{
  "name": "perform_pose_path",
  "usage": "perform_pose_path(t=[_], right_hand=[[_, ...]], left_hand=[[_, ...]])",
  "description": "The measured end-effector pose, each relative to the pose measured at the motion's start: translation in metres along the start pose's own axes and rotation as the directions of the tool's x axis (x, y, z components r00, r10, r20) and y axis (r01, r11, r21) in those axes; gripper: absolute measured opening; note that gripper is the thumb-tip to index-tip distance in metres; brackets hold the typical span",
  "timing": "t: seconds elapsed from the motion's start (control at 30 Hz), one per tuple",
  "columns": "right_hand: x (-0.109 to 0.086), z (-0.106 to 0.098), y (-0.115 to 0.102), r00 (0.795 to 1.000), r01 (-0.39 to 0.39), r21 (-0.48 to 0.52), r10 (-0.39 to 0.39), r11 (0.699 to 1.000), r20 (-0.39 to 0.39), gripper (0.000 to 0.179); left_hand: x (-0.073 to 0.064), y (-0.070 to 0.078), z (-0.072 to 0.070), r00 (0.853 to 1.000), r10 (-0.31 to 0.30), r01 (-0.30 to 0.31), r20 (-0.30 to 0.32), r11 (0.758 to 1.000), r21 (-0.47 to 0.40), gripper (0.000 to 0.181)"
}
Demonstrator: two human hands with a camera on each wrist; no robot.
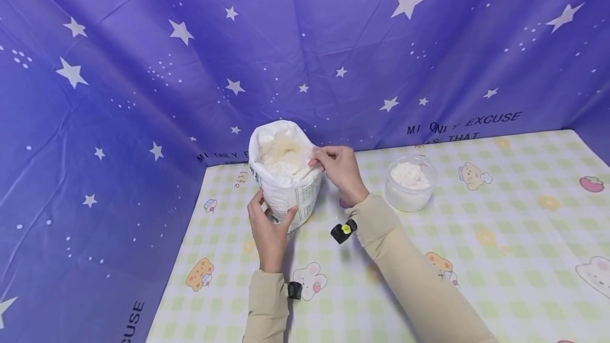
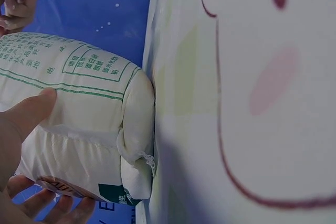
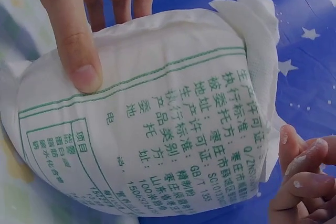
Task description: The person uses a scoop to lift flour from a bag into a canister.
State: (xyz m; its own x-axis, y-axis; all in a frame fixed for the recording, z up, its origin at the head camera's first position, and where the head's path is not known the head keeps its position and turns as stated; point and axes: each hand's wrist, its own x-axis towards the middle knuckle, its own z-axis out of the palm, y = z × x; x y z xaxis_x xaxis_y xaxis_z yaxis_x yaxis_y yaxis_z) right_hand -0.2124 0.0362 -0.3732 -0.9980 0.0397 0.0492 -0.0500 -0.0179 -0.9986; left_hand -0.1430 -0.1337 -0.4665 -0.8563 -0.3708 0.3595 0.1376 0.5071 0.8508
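Note:
A white cloth flour bag [image 1: 290, 195] with green print stands on the table, its mouth wide and flour [image 1: 281, 155] showing inside. My left hand [image 1: 271, 226] grips the bag low on its near side; in the left wrist view the thumb [image 2: 34, 109] lies on the printed face, the fingers round the other side. At the right of the mouth, my right hand [image 1: 339, 169] pinches the bag's rim between thumb and fingertips. White specks dot the right fingers [image 3: 304, 169] in the right wrist view. The bag hides part of the left fingers.
A clear round tub [image 1: 410, 200] of white flour stands right of the bag. The checked tablecloth [image 1: 343, 300] carries cartoon prints. A blue star-patterned curtain [image 1: 305, 41] hangs close behind the bag and along the left side.

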Motion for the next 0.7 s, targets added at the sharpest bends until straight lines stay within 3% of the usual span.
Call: perform_pose_path(t=[0.4,0.7], right_hand=[[0.005,-0.011,0.012,0.991,-0.131,0.166,0.129,0.977,0.027,0.032],[0.006,-0.015,0.011,0.982,-0.189,0.209,0.184,0.959,0.041,0.032]], left_hand=[[-0.001,-0.001,0.001,1.000,0.013,-0.013,0.000,1.000,0.000,0.083],[0.000,-0.002,0.001,1.000,0.021,-0.021,-0.008,1.000,0.005,0.083]])
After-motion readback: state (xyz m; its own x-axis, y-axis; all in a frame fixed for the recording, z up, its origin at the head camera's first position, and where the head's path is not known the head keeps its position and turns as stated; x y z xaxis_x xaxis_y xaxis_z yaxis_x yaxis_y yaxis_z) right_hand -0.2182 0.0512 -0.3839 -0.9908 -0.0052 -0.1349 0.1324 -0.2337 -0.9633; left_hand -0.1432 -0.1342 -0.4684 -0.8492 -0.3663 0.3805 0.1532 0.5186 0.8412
